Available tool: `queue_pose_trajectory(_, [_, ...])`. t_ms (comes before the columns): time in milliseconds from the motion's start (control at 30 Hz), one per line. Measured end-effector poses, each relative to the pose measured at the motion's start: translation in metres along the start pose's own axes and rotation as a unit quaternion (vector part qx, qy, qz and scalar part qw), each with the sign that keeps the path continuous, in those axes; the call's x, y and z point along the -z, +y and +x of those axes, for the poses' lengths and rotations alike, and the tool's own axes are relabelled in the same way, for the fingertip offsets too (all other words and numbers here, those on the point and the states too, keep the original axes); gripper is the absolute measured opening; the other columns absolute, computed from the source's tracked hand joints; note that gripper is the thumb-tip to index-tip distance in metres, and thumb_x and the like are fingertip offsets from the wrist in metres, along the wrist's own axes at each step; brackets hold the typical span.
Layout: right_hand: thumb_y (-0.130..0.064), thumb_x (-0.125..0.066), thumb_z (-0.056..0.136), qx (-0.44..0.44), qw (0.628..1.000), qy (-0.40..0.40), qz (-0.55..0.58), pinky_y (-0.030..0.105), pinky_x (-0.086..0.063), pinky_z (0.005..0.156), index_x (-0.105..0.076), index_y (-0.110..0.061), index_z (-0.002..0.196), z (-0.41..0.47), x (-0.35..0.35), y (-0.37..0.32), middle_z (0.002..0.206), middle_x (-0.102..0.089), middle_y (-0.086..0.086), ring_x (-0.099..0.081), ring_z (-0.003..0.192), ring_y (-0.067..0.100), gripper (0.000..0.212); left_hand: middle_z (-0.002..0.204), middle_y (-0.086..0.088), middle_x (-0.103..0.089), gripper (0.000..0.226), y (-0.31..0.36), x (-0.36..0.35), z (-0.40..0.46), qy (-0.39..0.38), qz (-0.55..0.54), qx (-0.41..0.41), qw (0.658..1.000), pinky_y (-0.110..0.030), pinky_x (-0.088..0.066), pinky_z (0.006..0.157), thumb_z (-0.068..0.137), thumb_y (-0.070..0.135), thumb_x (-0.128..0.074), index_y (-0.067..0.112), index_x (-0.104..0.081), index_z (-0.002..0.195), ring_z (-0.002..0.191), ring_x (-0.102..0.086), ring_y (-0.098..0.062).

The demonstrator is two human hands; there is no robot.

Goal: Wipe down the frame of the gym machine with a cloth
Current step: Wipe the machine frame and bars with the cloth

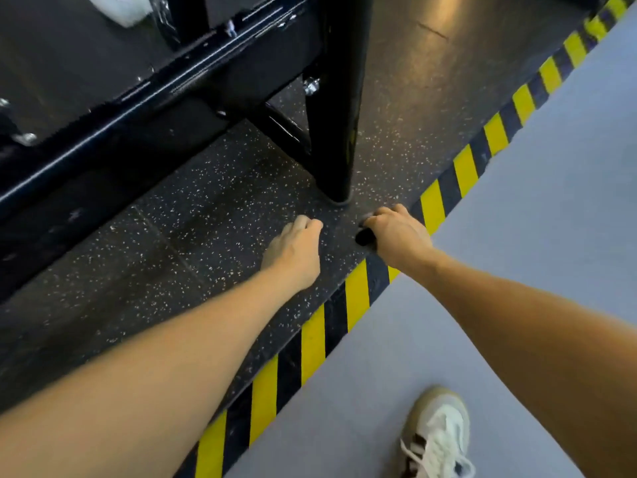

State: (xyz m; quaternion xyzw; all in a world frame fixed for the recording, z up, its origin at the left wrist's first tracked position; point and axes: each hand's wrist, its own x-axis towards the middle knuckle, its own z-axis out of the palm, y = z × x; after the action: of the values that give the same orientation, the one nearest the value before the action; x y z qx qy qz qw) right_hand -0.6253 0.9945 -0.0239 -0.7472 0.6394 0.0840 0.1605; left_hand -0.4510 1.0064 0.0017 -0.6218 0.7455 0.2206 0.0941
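Observation:
The gym machine's black steel frame fills the upper left, with a long low rail (113, 132) and an upright post (339, 115) that meets the speckled rubber floor. My right hand (400, 232) grips a small dark cloth (364, 235), bunched and mostly hidden under the fingers, just in front of the post's foot. My left hand (296, 250) hangs beside it over the floor, fingers loosely curled and holding nothing.
A yellow-and-black hazard stripe (358, 294) runs diagonally between the dark rubber floor and a grey floor (517, 219). My white sneaker (437, 432) stands on the grey floor at the bottom right. A white object (120, 8) lies at the top left behind the frame.

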Motion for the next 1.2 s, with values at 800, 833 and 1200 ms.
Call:
queue_pose_trajectory(800, [-0.013,-0.052,0.092,-0.06,0.946,0.178,0.265,0.036,-0.045,0.089,-0.06,-0.015,0.123,-0.392,0.556,-0.079,0.121,-0.061,0.012,-0.056,0.113,0.033,0.032,0.099,-0.013,-0.065,0.03,0.212,0.467,-0.376,0.089,-0.365,-0.009,0.927,-0.034,-0.048,0.087,0.1,0.033,-0.043,0.014,-0.062,0.086,0.098,-0.061,-0.03])
queue_pose_trajectory(833, [-0.014,-0.053,0.092,-0.036,0.943,0.189,0.271,0.034,-0.045,0.088,-0.06,-0.015,0.124,-0.406,0.574,-0.085,0.121,-0.061,0.013,-0.056,0.112,0.033,0.032,0.09,-0.011,-0.064,0.036,0.218,0.482,-0.399,0.08,-0.438,0.019,0.895,-0.031,-0.047,0.08,0.101,0.036,-0.04,0.015,-0.058,0.078,0.089,-0.062,-0.027])
queue_pose_trajectory(1200, [-0.004,-0.066,0.083,0.246,0.909,0.164,0.293,0.027,-0.044,0.095,-0.06,-0.008,0.125,-0.549,0.729,-0.25,0.117,-0.064,0.008,-0.058,0.109,0.019,0.042,0.095,-0.014,-0.06,0.05,0.175,0.615,-0.642,0.15,-0.767,0.057,0.622,-0.041,-0.046,0.092,0.095,0.054,-0.041,0.006,-0.055,0.098,0.101,-0.058,-0.03])
